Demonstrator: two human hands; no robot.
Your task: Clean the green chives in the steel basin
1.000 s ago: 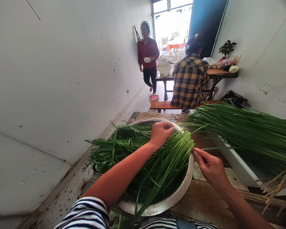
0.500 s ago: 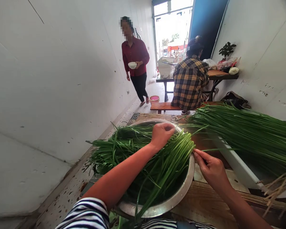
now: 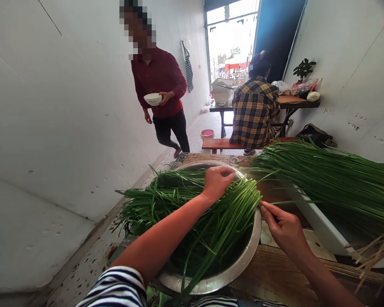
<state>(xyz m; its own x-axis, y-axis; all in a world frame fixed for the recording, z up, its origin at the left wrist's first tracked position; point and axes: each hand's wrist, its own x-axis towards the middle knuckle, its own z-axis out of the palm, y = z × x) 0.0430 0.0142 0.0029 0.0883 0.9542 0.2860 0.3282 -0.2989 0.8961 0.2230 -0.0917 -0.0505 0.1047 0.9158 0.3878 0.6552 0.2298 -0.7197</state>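
Observation:
A steel basin [image 3: 208,286] in front of me holds a bundle of green garlic chives [image 3: 224,221], their pale cut ends gathered at its right rim. Over the basin's far side is my left hand [image 3: 218,183], thumb and forefinger pinched together beside the chive ends. What that pinch holds is too fine to make out. At the right rim, my right hand [image 3: 284,224] pinches a thin chive stem close to the bundle's ends; a long blade stretches rightward behind its fingers.
A large heap of chives [image 3: 333,183] lies over a white box [image 3: 323,226] on the right. Dry straw [image 3: 376,256] sits nearby. Ahead, a person in plaid [image 3: 256,111] sits on a bench [image 3: 216,143]. Another person [image 3: 161,85] carries a white bowl [image 3: 152,99] along the left wall.
The person with the bowl has walked closer and further left. Both my hands keep nearly the same place and pinch; the basin and chives look unchanged.

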